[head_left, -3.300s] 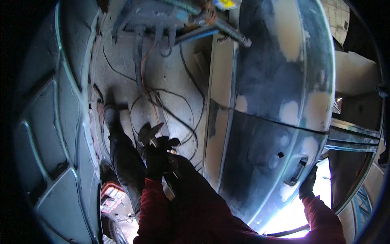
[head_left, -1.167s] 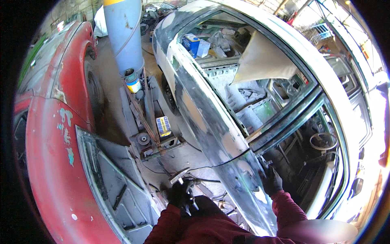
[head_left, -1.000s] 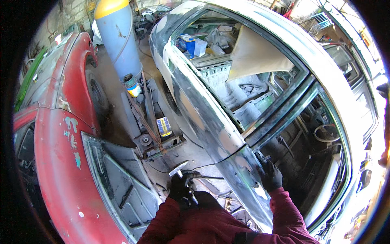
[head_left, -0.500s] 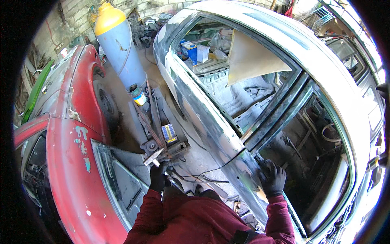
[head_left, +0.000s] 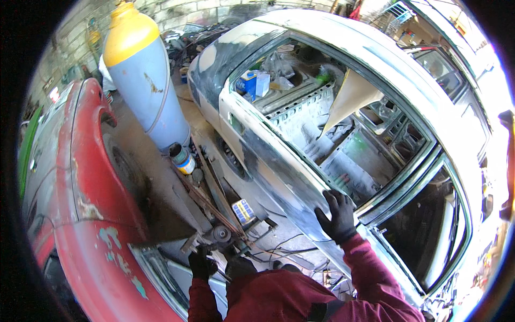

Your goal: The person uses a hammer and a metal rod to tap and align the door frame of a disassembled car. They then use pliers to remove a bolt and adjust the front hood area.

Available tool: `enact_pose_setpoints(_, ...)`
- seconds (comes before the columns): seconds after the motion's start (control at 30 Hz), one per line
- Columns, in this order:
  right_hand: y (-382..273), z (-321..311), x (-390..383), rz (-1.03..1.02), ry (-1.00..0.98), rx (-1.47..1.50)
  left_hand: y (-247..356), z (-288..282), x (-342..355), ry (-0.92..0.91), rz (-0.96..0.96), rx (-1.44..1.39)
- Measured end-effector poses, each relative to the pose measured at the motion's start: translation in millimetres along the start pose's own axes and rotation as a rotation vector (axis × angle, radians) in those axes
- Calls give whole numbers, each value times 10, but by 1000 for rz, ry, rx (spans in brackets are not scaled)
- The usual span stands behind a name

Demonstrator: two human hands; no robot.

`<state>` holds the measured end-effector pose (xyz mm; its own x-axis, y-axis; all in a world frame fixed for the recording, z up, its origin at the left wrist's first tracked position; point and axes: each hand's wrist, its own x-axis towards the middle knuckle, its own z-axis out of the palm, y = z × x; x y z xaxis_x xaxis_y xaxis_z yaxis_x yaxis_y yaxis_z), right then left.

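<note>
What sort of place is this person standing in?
Most likely a car body repair shop: a car with patchy paintwork and a bare metal interior, a red vehicle with chipped paint, and a tall blue, yellow-topped gas cylinder suggest it.

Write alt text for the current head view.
A dark-gloved right hand is spread at the side of a patchy car; the left hand is low, its grip unclear, near a red car. Between the cars stands a blue cylinder with a yellow top.
</note>
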<state>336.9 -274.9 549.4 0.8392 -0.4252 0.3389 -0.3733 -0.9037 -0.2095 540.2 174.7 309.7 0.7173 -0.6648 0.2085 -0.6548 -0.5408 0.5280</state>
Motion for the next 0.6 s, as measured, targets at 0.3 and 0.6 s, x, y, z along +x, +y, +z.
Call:
enact_pose_setpoints(0.3,-364,1161,1350,252,-37,-160,-859,-175,205,-123,-630,-682)
enact_pose_setpoints(0.6,-410,1894,2491,224,-55,-313,-1345,-223,112,-232,-297,-163)
